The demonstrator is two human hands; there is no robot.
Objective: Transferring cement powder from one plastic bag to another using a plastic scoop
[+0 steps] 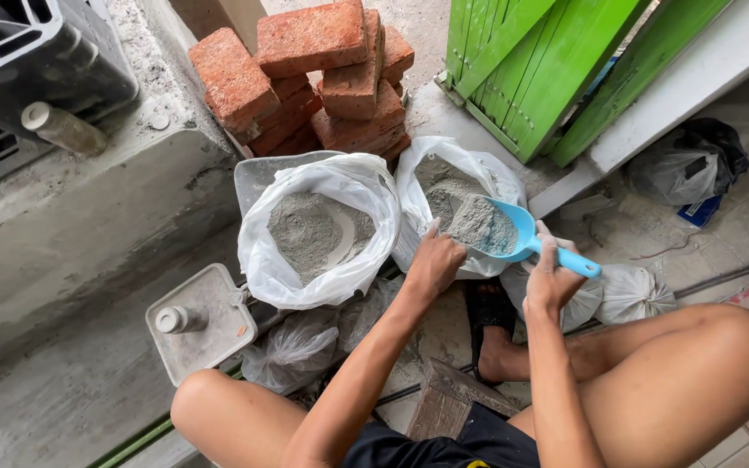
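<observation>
Person squatting over two open white plastic bags of grey cement powder. Right hand clenched around the handle of a blue plastic scoop; scoop bowl is heaped with grey powder and sits inside the mouth of the right-hand bag, tilted slightly down toward the powder. Left hand rests on the near rim of that same bag, fingers curled over the plastic, pinching the edge to keep the mouth open. Left-hand bag sits just beside it, also open, partly filled, resting in a grey tray. Step in hand, by my read: scooping, load already on the scoop, not yet lifted clear. Next move calls for a level lift so the heap doesn't spill, clearing both bag rims, which touch. Around: stack of red bricks behind the bags, green wooden panel upper right, small tied plastic bags near the right hand, white square container with a cap at left, dark crate top left.
</observation>
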